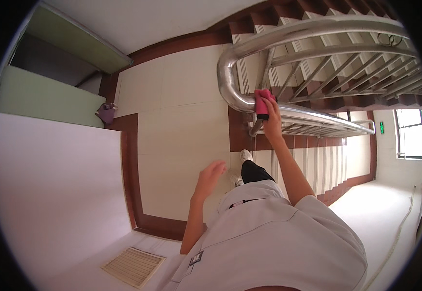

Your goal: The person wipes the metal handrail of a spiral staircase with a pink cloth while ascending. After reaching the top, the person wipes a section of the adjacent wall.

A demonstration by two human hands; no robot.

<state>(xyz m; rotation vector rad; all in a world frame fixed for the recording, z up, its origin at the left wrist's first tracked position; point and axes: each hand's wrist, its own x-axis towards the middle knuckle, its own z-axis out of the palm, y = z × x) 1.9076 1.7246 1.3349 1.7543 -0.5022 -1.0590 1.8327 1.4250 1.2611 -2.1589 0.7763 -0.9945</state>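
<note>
My right hand [275, 122] presses a pink cloth [262, 103] with a dark edge around the steel handrail [320, 112], just past its curved end. The cloth wraps over the tube, and its underside is hidden. My left hand [209, 178] hangs in the air over the tiled landing, loosely curled and slightly blurred. I see nothing in it, and it touches neither the rail nor the cloth.
Stairs [305, 163] run along the near side of the railing, with another flight [298, 47] beyond it. A doorway with a pale green door [47, 96] stands at the left, a purple bag-like item [106, 113] by its edge. A wall vent [134, 267] is at lower left.
</note>
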